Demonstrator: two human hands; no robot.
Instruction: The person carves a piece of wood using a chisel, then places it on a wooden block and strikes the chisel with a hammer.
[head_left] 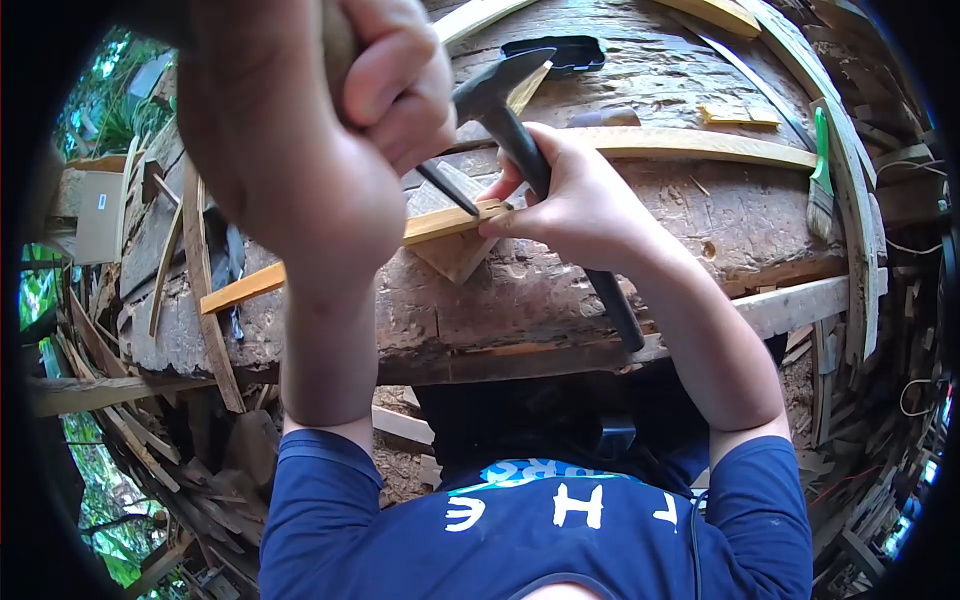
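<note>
My left hand [390,90] is raised close to the camera, closed in a fist. A thin dark metal rod [447,188] reaches down from it, its tip at the end of a narrow wooden strip [245,287]; the rod's upper part is hidden by the fist. My right hand [570,205] is closed on that end of the strip, thumb on the near side. Under the strip sits a small flat wood block [455,258]. A hammer [612,310] lies slantwise, its handle passing by my right fingers and under the palm; whether the hand grips it I cannot tell.
The worn timber bench [400,310] carries a long wooden batten [700,145], a green-handled paintbrush [821,175], a black tray [580,55] and a yellowish wood offcut [738,115]. A cardboard box [100,215] stands at the left. Scrap wood [225,500] piles up around the bench.
</note>
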